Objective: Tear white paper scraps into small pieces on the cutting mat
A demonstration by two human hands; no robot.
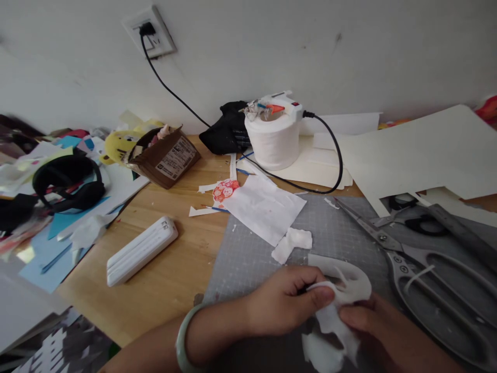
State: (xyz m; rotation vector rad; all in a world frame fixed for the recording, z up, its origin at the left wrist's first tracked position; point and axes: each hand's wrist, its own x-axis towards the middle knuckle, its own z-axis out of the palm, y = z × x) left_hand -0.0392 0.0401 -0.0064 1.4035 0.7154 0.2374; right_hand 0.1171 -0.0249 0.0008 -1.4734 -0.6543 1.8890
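Note:
A thin white cut-out sheet [339, 318] with ragged edges and openings hangs between my two hands over the grey cutting mat [248, 264]. Its left side is pinched between thumb and fingers of my left hand [291, 300], which has a pale green bangle on the wrist. My right hand [373, 324] pinches the same sheet on its right side, thumb on top. Just beyond my hands a small white scrap [293, 244] lies on the mat. Farther back is a white paper sheet [267, 207], beside a red-patterned piece [225, 191].
Large scissors [384, 238] and a metal ruler [462, 228] lie at right. A white device with a black cable [274, 140] stands by the wall. At left are a white power strip-like block [142, 251], a cardboard box [166, 158] and black headphones [70, 184].

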